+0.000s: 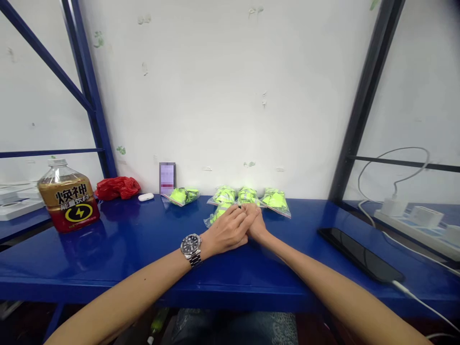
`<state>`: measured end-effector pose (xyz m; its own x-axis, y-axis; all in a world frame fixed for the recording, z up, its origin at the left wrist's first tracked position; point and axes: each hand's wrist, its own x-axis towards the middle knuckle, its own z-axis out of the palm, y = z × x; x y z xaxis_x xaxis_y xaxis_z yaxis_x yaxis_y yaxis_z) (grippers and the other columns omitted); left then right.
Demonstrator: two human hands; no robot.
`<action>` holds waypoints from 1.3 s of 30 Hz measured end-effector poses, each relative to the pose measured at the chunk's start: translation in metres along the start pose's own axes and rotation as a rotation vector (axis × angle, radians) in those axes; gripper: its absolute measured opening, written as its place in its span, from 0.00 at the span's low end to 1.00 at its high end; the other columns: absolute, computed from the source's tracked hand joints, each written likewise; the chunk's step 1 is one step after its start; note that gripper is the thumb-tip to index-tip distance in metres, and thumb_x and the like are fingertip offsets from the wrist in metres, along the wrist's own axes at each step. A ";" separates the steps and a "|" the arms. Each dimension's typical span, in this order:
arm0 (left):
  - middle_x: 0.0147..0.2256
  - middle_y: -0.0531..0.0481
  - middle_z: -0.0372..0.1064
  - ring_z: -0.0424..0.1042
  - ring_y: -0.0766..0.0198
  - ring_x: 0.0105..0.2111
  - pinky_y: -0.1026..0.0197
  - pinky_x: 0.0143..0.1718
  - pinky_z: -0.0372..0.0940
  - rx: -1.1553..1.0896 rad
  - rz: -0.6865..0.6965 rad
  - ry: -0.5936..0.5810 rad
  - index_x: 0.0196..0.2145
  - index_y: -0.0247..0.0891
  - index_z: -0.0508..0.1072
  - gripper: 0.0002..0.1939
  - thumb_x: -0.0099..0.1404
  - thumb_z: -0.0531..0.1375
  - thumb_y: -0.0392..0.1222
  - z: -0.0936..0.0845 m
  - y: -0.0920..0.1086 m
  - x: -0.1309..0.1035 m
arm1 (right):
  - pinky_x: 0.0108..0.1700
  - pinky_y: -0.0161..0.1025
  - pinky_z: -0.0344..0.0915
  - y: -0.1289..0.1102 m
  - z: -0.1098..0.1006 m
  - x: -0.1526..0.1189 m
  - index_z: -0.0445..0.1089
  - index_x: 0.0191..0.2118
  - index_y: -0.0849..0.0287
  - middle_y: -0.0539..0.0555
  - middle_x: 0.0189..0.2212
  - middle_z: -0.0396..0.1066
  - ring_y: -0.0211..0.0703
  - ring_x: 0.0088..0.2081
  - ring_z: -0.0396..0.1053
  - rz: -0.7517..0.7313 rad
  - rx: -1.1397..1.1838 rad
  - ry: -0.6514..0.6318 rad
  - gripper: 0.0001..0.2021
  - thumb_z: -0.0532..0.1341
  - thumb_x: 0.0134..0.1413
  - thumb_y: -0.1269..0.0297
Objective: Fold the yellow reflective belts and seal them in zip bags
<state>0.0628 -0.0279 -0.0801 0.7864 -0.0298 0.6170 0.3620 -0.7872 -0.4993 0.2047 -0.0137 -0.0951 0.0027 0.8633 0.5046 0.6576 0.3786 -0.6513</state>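
My left hand (pixel 227 231), with a steel wristwatch (pixel 190 246) on its wrist, rests on the blue table and is clasped together with my right hand (pixel 256 223). The fingers of both are closed and folded over one another, and no object shows between them. Just behind them sits a clear bag with neon yellow-green fabric (pixel 220 211), partly covered by my left hand. Similar bags stand along the wall: one at left (pixel 184 195), one at centre left (pixel 224 194), one at centre (pixel 247 195) and one at right (pixel 275 199).
At left stands a large drink bottle (pixel 70 199) beside a red plastic bag (pixel 118 188). A white case (pixel 145 197) lies near an upright phone (pixel 167 177). On the right are a black phone (pixel 359 254) with a charging cable and a power strip (pixel 420 230). Blue posts flank the table (pixel 143 258).
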 end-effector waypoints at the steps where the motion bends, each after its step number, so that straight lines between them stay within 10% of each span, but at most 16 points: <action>1: 0.39 0.41 0.69 0.68 0.52 0.45 0.48 0.52 0.61 -0.004 -0.006 0.009 0.64 0.26 0.40 0.35 0.63 0.51 0.36 0.000 -0.001 0.000 | 0.24 0.34 0.46 0.000 -0.001 0.001 0.54 0.22 0.57 0.46 0.18 0.55 0.34 0.23 0.50 -0.010 0.001 -0.001 0.07 0.52 0.47 0.67; 8: 0.47 0.38 0.66 0.67 0.51 0.47 0.44 0.52 0.60 -0.170 -0.090 0.085 0.64 0.33 0.39 0.45 0.58 0.59 0.46 -0.005 -0.019 -0.003 | 0.26 0.33 0.54 -0.003 -0.027 0.010 0.63 0.28 0.60 0.46 0.21 0.61 0.35 0.24 0.57 -0.225 0.187 -0.122 0.07 0.61 0.44 0.63; 15: 0.52 0.36 0.62 0.66 0.47 0.48 0.43 0.48 0.62 -0.248 -0.230 0.072 0.65 0.36 0.35 0.54 0.52 0.64 0.51 -0.008 -0.037 -0.015 | 0.44 0.40 0.65 -0.011 -0.056 0.007 0.58 0.58 0.57 0.58 0.52 0.63 0.46 0.47 0.65 -0.305 0.341 -0.533 0.37 0.70 0.41 0.57; 25: 0.55 0.32 0.58 0.65 0.47 0.53 0.43 0.52 0.64 -0.405 -0.205 -0.004 0.65 0.36 0.32 0.54 0.56 0.64 0.52 -0.011 -0.041 -0.019 | 0.25 0.33 0.57 -0.011 -0.056 0.008 0.60 0.60 0.63 0.50 0.30 0.66 0.32 0.23 0.55 -0.227 0.239 -0.549 0.33 0.66 0.46 0.61; 31: 0.56 0.33 0.58 0.65 0.49 0.53 0.46 0.51 0.66 -0.429 -0.175 0.024 0.66 0.36 0.35 0.50 0.58 0.62 0.50 -0.014 -0.039 -0.018 | 0.22 0.32 0.44 -0.018 -0.056 0.005 0.72 0.42 0.65 0.42 0.17 0.47 0.30 0.20 0.44 -0.316 0.128 -0.460 0.13 0.58 0.50 0.68; 35: 0.52 0.35 0.62 0.68 0.51 0.49 0.47 0.50 0.67 -0.403 -0.133 0.092 0.65 0.37 0.38 0.47 0.58 0.62 0.47 -0.012 -0.032 -0.016 | 0.20 0.31 0.43 -0.011 -0.042 0.006 0.60 0.19 0.61 0.42 0.15 0.47 0.28 0.19 0.45 -0.232 0.135 -0.372 0.05 0.56 0.41 0.73; 39: 0.47 0.40 0.67 0.69 0.54 0.47 0.48 0.49 0.67 -0.376 -0.089 0.156 0.64 0.38 0.42 0.43 0.58 0.61 0.41 -0.009 -0.024 -0.012 | 0.19 0.29 0.50 -0.005 -0.026 0.003 0.60 0.20 0.60 0.44 0.13 0.59 0.31 0.16 0.58 -0.128 0.137 -0.421 0.03 0.53 0.36 0.75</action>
<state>0.0405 -0.0143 -0.0705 0.6647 -0.0214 0.7468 0.1947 -0.9601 -0.2008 0.2213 -0.0218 -0.0756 -0.3965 0.8566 0.3301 0.5273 0.5069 -0.6819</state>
